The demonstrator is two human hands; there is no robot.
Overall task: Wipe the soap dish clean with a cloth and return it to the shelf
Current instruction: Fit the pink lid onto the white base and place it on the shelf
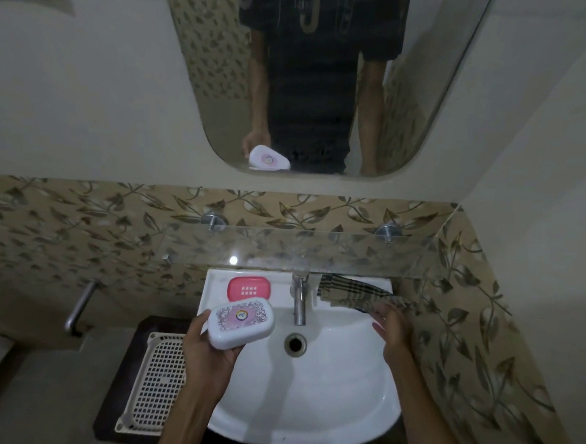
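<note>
My left hand (208, 350) holds a white soap dish lid (241, 322) with a pink patterned label, tilted, over the left rim of the sink. A pink soap dish tray (248, 288) lies on the sink's back left ledge. A checked cloth (352, 291) is draped over the sink's back right corner. My right hand (392, 331) hovers just in front of the cloth with its fingers spread, holding nothing. The glass shelf (317, 250) runs along the wall above the sink and carries nothing.
The white sink (307, 411) has a chrome tap (299, 299) at the back and a drain (295, 343) in its middle. A white plastic basket (155, 378) stands on a dark stand to the left. A metal handle (80, 306) juts from the left wall. A mirror (313, 85) hangs above.
</note>
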